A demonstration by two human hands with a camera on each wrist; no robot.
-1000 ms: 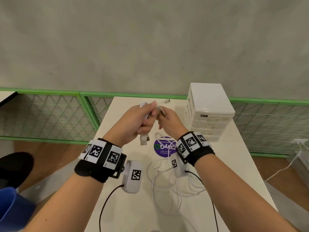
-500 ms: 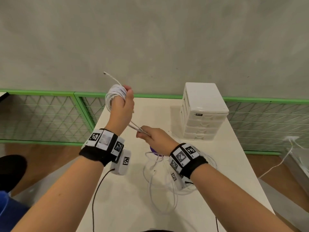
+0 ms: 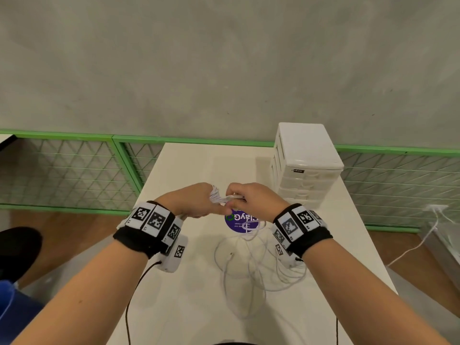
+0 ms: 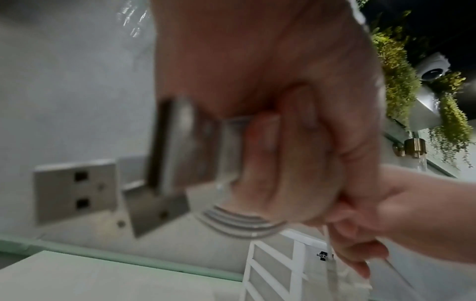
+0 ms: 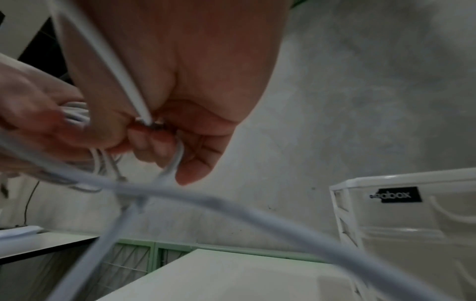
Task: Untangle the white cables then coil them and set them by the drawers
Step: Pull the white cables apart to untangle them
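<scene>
My left hand [image 3: 199, 200] grips a coil of white cable [image 3: 216, 195] wound around its fingers, above the middle of the white table [image 3: 189, 170]. In the left wrist view the coil [image 4: 239, 224] shows under the fist, and metal USB plugs [image 4: 74, 191] stick out beside it. My right hand [image 3: 245, 197] touches the left one and pinches a strand of the white cable [image 5: 144, 114] at the coil. More loose white cables [image 3: 249, 260] lie in loops on the table below the hands. The white drawers [image 3: 306, 165] stand at the back right.
A round purple sticker [image 3: 239, 222] lies on the table under the hands. A green mesh fence [image 3: 74, 168] runs behind the table, in front of a grey wall. A blue object [image 3: 10, 307] is at the lower left. Black wrist-camera leads [image 3: 129, 307] hang over the table.
My left hand has come down from its raised position at the left with the coil. Both hands now meet over the table's middle, the right one pinching the cable at the coil.
</scene>
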